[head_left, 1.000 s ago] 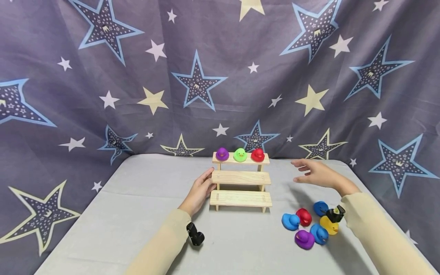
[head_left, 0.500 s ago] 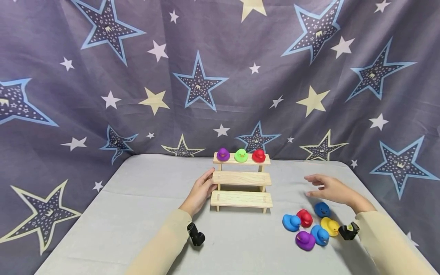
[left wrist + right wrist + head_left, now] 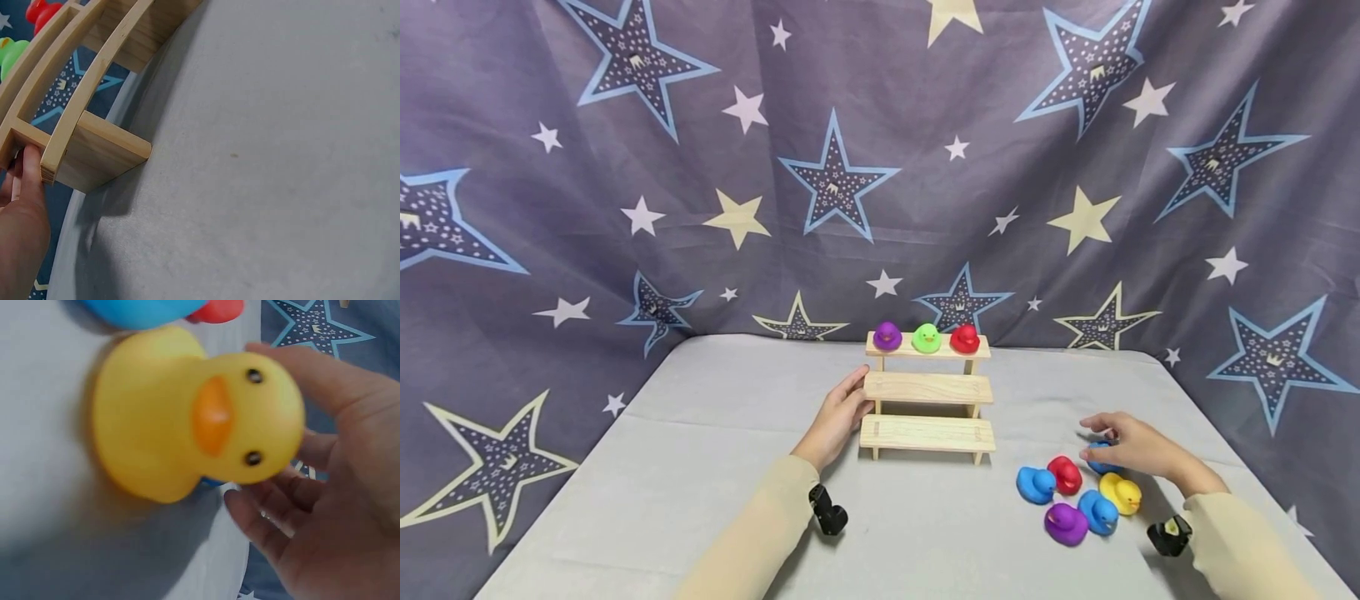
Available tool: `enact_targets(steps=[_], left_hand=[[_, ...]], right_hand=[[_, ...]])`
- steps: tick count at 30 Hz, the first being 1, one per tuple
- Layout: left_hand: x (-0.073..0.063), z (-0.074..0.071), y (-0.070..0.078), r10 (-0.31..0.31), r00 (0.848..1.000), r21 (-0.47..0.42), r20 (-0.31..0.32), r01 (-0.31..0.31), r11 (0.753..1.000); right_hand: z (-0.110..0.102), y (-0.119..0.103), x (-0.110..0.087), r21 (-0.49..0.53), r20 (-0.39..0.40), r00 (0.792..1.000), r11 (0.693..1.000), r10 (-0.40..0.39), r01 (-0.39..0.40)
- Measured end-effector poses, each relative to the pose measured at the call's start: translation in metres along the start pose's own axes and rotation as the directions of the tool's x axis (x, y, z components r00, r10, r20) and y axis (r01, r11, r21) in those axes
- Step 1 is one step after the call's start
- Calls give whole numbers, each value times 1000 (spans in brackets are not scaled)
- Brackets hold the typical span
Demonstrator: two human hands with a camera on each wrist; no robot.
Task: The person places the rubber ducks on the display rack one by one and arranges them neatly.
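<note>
A three-tier wooden display stand (image 3: 928, 433) bears a purple rubber duck (image 3: 887, 337), a light green rubber duck (image 3: 927, 338) and a red rubber duck (image 3: 965, 339) on its top tier. My left hand (image 3: 833, 423) holds the stand's left side at the middle tier; in the left wrist view its fingers (image 3: 31, 172) reach round the end upright. Over the far blue rubber duck (image 3: 1102, 467) hovers my right hand (image 3: 1142, 448), thumb and fingers spread apart, partly hiding it. A yellow rubber duck (image 3: 150, 419) looms before the hand in the right wrist view.
Beside the yellow duck lie a second red duck (image 3: 1064, 476), a second purple duck (image 3: 1066, 525) and two more blue ducks, one (image 3: 1036, 485) leftmost and one (image 3: 1098, 512) nearer the front. A star-patterned curtain (image 3: 880, 208) closes off the grey table's (image 3: 737, 483) back and sides.
My right hand has moved from beside the stand's upper tiers, rightward and toward me, down to the far blue duck. The left hand keeps its place on the stand.
</note>
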State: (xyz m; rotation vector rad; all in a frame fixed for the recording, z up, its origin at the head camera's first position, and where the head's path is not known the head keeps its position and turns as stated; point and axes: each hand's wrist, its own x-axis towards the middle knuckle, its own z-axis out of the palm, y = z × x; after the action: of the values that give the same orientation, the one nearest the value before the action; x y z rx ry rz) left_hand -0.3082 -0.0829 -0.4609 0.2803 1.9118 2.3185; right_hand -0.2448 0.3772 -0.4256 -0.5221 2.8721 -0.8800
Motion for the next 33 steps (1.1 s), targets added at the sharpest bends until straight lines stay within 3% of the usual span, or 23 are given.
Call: enact_targets(steps=[7,33], left_hand=[[-1,0,1,2,1000,8,4,-2,1000],[-1,-1,0,4,1000,-2,10,-4,1000]], right_hand=[[6,8,-4,-38,14,997,997,71,-70],[7,9,-3,-89,16,996,993,83,-82]])
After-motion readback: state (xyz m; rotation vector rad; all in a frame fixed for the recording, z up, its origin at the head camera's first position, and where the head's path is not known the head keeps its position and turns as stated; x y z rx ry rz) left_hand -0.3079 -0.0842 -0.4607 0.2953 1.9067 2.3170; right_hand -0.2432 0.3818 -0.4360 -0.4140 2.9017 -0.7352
